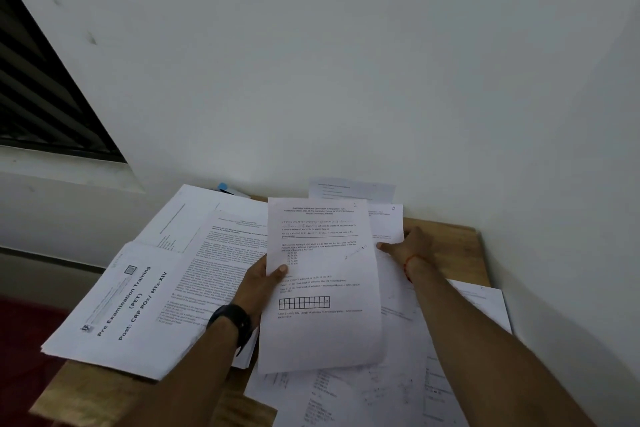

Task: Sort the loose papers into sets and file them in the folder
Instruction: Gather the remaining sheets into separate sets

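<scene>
Two bare hands in view, one wooden counter [446,236] set against a plain white wall [346,62]. Left hand [258,284] has a closed grip on one printed sheet [322,288], thumb on top at the sheet's left edge, fingers hidden behind it; the sheet is lifted off the pile, upright and slightly curled, with typed text and one row of small grid boxes. A black wristband [233,321] sits on the left wrist. Right hand [410,244] lies mostly flat on a second sheet [386,222] just behind the held one, thumb pressing on the paper; whether the fingers pinch it or only rest on it I cannot tell. A thin red thread [408,265] circles the right wrist. Loose papers [398,385] cover most of the counter, overlapping, too many to count. On the left, one stapled-looking booklet [114,308] with bold "Pre Examination Training" print overhangs the counter's edge, and one dense text page [214,267] lies partly under the left arm. One more sheet [349,189] leans on the wall at the back. A small blue object [222,186] pokes out behind the papers, blurred. A dark louvred window [41,97] is at upper left. All paper is white, thin and matte.
</scene>
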